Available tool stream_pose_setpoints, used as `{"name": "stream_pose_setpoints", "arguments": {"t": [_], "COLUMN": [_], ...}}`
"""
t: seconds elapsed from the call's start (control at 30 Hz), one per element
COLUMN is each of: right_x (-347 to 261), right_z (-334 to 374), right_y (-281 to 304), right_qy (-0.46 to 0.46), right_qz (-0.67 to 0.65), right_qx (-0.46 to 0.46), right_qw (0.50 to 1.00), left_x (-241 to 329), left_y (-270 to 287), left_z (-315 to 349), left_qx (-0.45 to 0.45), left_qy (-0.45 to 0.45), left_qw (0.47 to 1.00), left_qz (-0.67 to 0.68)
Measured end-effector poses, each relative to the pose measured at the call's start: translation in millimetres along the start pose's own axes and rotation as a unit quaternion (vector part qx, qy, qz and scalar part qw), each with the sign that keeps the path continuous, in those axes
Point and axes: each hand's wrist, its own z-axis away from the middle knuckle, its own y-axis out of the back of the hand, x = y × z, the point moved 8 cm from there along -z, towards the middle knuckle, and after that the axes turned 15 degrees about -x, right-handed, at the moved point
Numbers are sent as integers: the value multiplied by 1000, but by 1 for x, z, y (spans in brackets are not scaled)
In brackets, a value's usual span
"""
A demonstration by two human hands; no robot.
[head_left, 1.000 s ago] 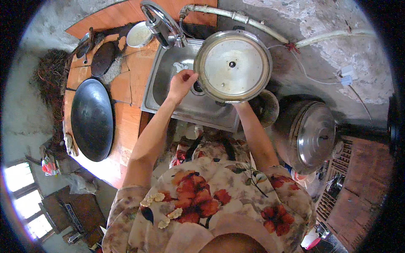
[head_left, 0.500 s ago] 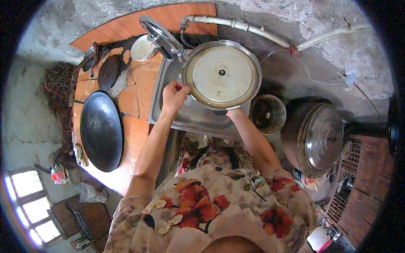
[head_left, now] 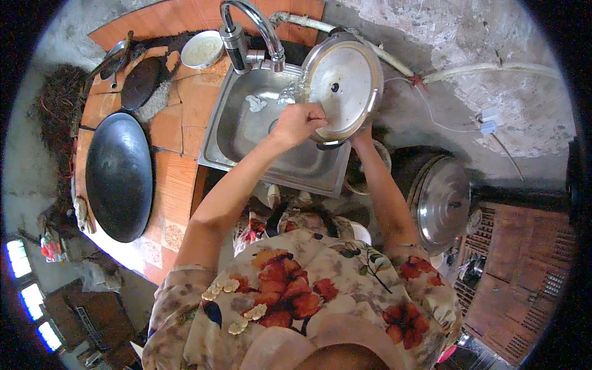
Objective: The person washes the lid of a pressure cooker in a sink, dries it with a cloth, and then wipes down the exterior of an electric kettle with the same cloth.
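A round metal pot lid, which looks like a pressure cooker lid, is tilted over the right side of the steel sink. It has a dark knob in its middle and black handle parts at its rim. My right hand grips its lower right edge, with the fingers hidden behind it. My left hand is closed at the lid's lower left, its fingertips against or just over the surface. Whatever those fingers hold cannot be made out. Water splashes beside the lid beneath the chrome tap. A crumpled whitish piece lies in the basin.
Left of the sink, a large black wok rests on the tiled counter. Behind it are a dark oval lid and a white bowl. To the right stands a big lidded metal pot. A pipe runs along the wall.
The lid has tilted and shifted right across the sink, uncovering the basin. My left hand has moved from the lid's left rim onto its lower face. The whole view has shifted too.
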Motion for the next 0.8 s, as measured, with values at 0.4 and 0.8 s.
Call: {"name": "stream_pose_setpoints", "arguments": {"t": [0.4,0.8], "right_x": [-99,-130], "right_z": [-14,-1], "right_y": [-43,-109], "right_qy": [241,205], "right_qz": [613,738], "right_qx": [-61,-29], "right_qw": [750,642], "left_x": [-3,-2], "left_y": [-3,1], "left_z": [-18,-20], "left_qx": [-49,37], "left_qy": [-57,-118], "left_qw": [986,978], "left_qz": [148,169]}}
